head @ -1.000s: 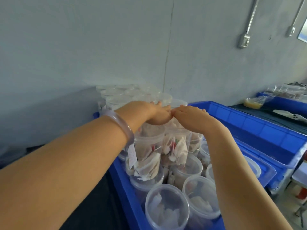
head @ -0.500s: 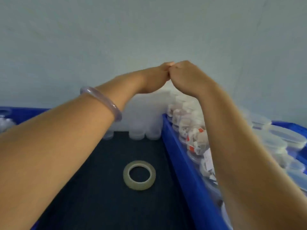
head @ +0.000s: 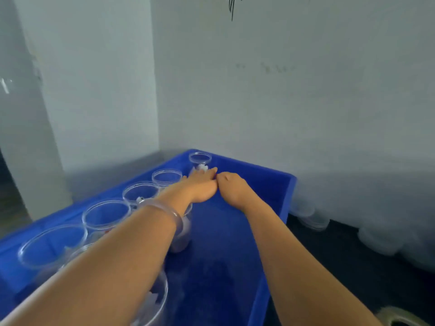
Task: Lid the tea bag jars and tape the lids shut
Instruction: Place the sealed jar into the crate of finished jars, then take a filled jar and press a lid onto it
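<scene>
Two bare hands met low inside a blue plastic crate, the left hand and the right hand touching side by side near its far wall. The left hand's fingers lay straight and close together, pointing at the farthest jar. The right hand's fingers were curled under, and whether they held anything could not be told. Five clear, round, lidless jars stood in a row along the crate's left side, from that farthest jar to the nearest jar of the row, their thin rims catching the light. Two more were partly hidden by the left arm: a jar under the wrist and a jar at the bottom edge. White tea bags showed in the farthest jar, blurred. One translucent bangle ringed the left wrist. Right of the crate, on the dark tabletop, cloudy stacked plastic pieces lined the grey wall, too blurred to count or name. One roll of tape, cut off by the frame's corner, lay at the lower right
</scene>
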`<state>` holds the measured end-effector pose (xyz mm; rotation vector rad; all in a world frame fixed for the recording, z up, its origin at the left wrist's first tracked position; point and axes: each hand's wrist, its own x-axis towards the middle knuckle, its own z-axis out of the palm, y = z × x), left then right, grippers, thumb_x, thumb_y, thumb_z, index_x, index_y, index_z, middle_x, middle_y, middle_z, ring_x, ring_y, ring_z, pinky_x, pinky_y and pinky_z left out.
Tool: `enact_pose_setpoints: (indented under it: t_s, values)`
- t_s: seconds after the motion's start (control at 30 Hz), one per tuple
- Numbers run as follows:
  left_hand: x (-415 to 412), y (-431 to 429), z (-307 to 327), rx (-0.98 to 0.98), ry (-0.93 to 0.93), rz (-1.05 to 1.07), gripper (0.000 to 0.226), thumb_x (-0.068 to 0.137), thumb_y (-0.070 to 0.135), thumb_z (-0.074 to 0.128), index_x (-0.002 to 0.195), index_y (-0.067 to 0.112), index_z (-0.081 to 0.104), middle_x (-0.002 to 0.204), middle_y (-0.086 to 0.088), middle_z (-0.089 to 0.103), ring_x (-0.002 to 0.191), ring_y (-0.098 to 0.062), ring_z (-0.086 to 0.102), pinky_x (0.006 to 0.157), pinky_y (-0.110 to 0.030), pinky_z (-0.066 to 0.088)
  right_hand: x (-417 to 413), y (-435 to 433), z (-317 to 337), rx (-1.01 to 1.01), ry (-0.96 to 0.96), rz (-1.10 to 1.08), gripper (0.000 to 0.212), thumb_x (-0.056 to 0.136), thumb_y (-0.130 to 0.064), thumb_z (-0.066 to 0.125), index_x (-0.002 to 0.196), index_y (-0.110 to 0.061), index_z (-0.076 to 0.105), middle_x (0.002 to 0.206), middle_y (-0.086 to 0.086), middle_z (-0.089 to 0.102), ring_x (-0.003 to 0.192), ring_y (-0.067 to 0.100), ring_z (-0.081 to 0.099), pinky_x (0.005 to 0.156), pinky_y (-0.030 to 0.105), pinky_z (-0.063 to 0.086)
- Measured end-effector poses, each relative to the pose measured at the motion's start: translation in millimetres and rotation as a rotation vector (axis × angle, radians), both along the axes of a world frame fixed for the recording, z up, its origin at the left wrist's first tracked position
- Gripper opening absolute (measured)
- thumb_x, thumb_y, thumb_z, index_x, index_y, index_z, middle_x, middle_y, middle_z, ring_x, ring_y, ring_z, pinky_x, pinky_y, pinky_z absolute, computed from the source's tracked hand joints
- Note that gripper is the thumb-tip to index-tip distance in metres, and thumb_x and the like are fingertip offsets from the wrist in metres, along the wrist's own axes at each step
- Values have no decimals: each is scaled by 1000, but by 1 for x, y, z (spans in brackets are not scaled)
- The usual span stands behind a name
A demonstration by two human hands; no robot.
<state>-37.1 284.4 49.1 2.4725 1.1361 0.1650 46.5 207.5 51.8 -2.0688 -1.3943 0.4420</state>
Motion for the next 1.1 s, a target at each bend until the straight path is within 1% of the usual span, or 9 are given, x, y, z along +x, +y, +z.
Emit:
enact_pose_setpoints:
  t_s: [0.17, 0.33, 0.43, 0.57, 0.67, 0.73, 0.9, 1.0, 1.1]
  values:
    - [-31, 43, -25, -12, 292, 33, 31, 88, 20, 44, 117, 18, 56, 125, -10, 57, 110, -27, 53, 96, -41, 41, -24, 42, -24, -129, 121, 102, 23, 98, -10, 34, 94, -13, 57, 112, 23, 58, 88, 24, 46, 77, 32, 40]
    - [-38, 40, -22, 123, 300, -102, 7, 85, 13, 53, 90, 14, 58, 100, -7, 61, 89, -22, 56, 71, -31, 39, -24, 36, -32, -119, 327, 63, 21, 92, -11, 43, 101, -6, 62, 110, 18, 64, 95, 31, 66, 80, 47, 58]
    - [-41, 27, -18, 217, 215, -43, 9, 91, 19, 51, 92, 19, 61, 100, -5, 64, 89, -25, 60, 69, -31, 38, -30, 22, -25, -66, 383, 119, 19, 90, -9, 45, 99, -8, 61, 103, 14, 64, 92, 27, 66, 78, 41, 59]
    - [-24, 7, 24, 355, -144, -54, 26, 91, 8, 52, 114, 14, 63, 112, -10, 65, 102, -28, 60, 78, -32, 44, -17, -17, 7, 240, 374, 188, 29, 86, -9, 65, 113, -19, 59, 99, -11, 59, 87, -7, 57, 73, 9, 43]
    - [17, -24, 65, 191, -486, -154, 21, 89, 6, 61, 108, 13, 66, 106, -10, 68, 97, -24, 64, 88, -37, 50, 16, -67, 36, 341, 160, 118, 87, 72, -15, 84, 143, -14, 33, 128, -9, 45, 115, -2, 42, 86, 5, 37]
    - [49, -57, 75, -10, -693, -189, 12, 86, 9, 65, 95, 16, 69, 94, -4, 71, 88, -18, 66, 82, -33, 53, 45, -105, 47, 361, 47, -35, 98, 67, -22, 86, 147, -15, 29, 128, -8, 44, 115, 5, 44, 91, 16, 39]
    - [120, -154, 18, -916, -1124, -142, 19, 93, 19, 52, 79, 19, 65, 77, 3, 69, 76, -16, 63, 63, -25, 50, 105, -197, 22, 440, 111, -459, 81, 74, -28, 81, 141, -6, 41, 122, 4, 58, 107, 11, 55, 88, 23, 42]
    - [148, -201, -44, -961, -1183, -33, 27, 99, 22, 46, 80, 20, 65, 86, -4, 67, 80, -21, 62, 71, -32, 51, 123, -222, -18, 209, 97, -418, 84, 73, -35, 81, 140, -3, 42, 128, 4, 57, 113, 12, 55, 92, 26, 43]
    - [159, -215, -82, -986, -1169, 41, 31, 96, 21, 49, 77, 17, 74, 88, -5, 73, 92, -24, 67, 79, -34, 51, 147, -241, -50, 163, 371, -322, 73, 85, -37, 68, 146, -15, 35, 139, 2, 50, 110, 7, 55, 86, 26, 47]
